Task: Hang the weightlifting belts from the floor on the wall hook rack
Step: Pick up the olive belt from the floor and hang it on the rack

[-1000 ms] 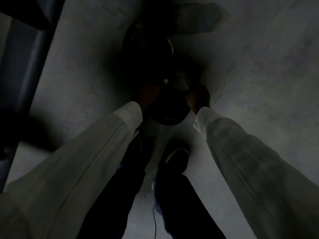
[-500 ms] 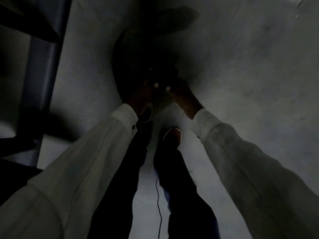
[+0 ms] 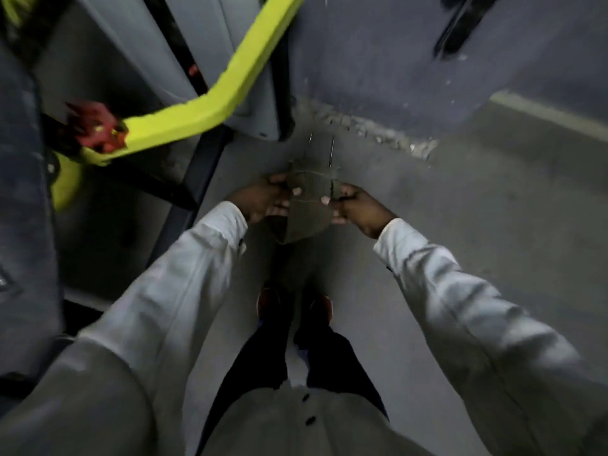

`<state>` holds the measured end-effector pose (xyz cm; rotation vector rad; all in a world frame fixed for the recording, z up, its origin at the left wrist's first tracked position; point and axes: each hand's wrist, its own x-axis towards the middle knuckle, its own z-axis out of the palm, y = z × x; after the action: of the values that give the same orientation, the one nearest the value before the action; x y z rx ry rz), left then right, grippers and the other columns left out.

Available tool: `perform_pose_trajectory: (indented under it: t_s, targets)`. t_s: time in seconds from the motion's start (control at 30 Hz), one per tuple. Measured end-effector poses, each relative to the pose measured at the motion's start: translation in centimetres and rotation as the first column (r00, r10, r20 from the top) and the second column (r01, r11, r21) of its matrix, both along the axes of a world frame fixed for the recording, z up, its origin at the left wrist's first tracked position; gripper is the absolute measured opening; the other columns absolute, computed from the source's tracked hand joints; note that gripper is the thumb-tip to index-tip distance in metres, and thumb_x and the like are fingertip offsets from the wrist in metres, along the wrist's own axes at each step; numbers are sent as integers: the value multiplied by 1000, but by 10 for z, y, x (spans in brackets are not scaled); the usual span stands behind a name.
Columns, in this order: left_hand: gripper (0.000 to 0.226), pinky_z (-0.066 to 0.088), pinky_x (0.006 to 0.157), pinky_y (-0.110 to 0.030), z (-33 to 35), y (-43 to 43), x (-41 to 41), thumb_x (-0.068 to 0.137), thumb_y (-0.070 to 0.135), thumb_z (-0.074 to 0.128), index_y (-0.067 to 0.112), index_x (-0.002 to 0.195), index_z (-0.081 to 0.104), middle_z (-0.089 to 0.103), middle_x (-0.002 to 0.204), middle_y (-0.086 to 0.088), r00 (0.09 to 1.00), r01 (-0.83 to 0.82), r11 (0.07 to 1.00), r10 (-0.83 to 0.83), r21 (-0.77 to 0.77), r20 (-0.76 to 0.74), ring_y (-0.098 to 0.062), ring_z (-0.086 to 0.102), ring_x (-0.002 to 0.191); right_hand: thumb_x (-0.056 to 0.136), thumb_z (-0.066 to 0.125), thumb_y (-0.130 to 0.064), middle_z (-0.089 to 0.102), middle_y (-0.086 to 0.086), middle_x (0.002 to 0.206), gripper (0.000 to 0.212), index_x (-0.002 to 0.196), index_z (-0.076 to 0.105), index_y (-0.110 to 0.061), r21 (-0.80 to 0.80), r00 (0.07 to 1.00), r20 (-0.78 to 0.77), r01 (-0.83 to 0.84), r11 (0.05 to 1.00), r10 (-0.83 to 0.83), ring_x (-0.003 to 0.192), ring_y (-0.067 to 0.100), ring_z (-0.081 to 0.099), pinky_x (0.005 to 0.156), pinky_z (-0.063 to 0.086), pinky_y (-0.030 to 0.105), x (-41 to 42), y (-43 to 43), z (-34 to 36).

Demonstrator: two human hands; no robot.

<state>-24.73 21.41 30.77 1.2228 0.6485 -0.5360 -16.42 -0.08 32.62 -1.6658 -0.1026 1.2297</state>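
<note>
Within 1 second the person had risen from the crouch. The belt (image 3: 304,213), earlier low by the shoes, hung above the floor (image 3: 477,245) between left hand (image 3: 263,200) and right hand (image 3: 357,207), both sets of fingers (image 3: 297,191) grasping its edges. I judged pickup done, hanging remained.

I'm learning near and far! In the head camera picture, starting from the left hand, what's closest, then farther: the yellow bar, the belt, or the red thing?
1. The belt, gripped by the left hand, in the middle.
2. The yellow bar, up and left; its bend comes nearest.
3. The red thing, far left, at the bar's end.
</note>
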Motion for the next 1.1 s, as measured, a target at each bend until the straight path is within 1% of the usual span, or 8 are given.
perform_pose_trajectory:
  t_s: [0.2, 0.3, 0.37, 0.53, 0.67, 0.87, 1.0, 1.1]
  targets:
    - [38, 61, 77, -33, 138, 6, 10, 94, -9, 54, 7, 128, 58, 70, 112, -6, 960, 49, 999, -50, 10, 275, -16, 73, 95, 93, 66, -13, 68, 0, 90, 25, 115, 63, -2, 110, 969, 246, -5, 994, -23, 83, 13, 62, 76, 52, 25, 8, -1, 126]
    - [31, 54, 77, -29, 197, -3, 21, 92, 1, 63, 24, 112, 68, 68, 104, -4, 912, 24, 983, -96, 183, 398, -16, 65, 89, 72, 84, -44, 55, 25, 89, 77, 109, 52, 14, 162, 924, 382, -39, 986, -26, 86, 23, 45, 79, 42, 39, 26, 1, 174]
    - [31, 54, 81, -30, 238, -5, 33, 92, 6, 65, 26, 114, 66, 68, 103, 0, 869, -7, 966, -122, 258, 480, -11, 64, 91, 69, 85, -48, 54, 22, 99, 91, 114, 43, 19, 218, 879, 472, -42, 975, -68, 92, 25, 43, 78, 42, 42, 43, -1, 209]
    - [34, 56, 77, -30, 321, -10, 63, 89, 5, 68, 20, 119, 64, 72, 94, 3, 726, -136, 951, -94, 277, 681, -12, 66, 86, 95, 63, -11, 67, -5, 84, 29, 124, 61, -6, 261, 784, 602, -16, 965, -150, 76, 6, 65, 66, 55, 25, 53, -5, 316]
    - [30, 58, 66, -23, 379, -21, 83, 93, 2, 63, 7, 122, 62, 76, 89, 6, 599, -243, 946, -27, 213, 800, -4, 71, 78, 95, 62, -8, 67, -1, 82, 24, 119, 62, -5, 342, 691, 682, -13, 939, -239, 65, 9, 61, 56, 48, 23, 63, -10, 382]
    - [24, 56, 62, -24, 432, -43, 95, 101, 16, 54, 10, 123, 61, 73, 96, 1, 454, -318, 916, -78, 244, 888, -4, 70, 78, 94, 65, -10, 68, 9, 102, 28, 121, 62, -6, 394, 593, 749, -40, 918, -296, 93, 23, 65, 83, 55, 45, 73, -16, 471]
    - [29, 59, 90, -35, 492, -57, 110, 102, 19, 52, 6, 128, 57, 69, 122, -16, 282, -322, 938, -37, 131, 959, -20, 69, 105, 95, 61, -2, 70, 3, 94, 22, 116, 62, -9, 508, 510, 763, -94, 856, -396, 81, 12, 69, 67, 59, 26, 71, -17, 542]
    - [34, 55, 97, -47, 540, -69, 123, 101, 26, 54, 2, 123, 61, 71, 118, -18, 170, -381, 925, 80, -10, 982, -24, 69, 104, 91, 67, -8, 64, 0, 84, 25, 115, 62, -8, 566, 369, 779, -68, 821, -507, 62, 6, 58, 51, 48, 18, 66, -15, 590]
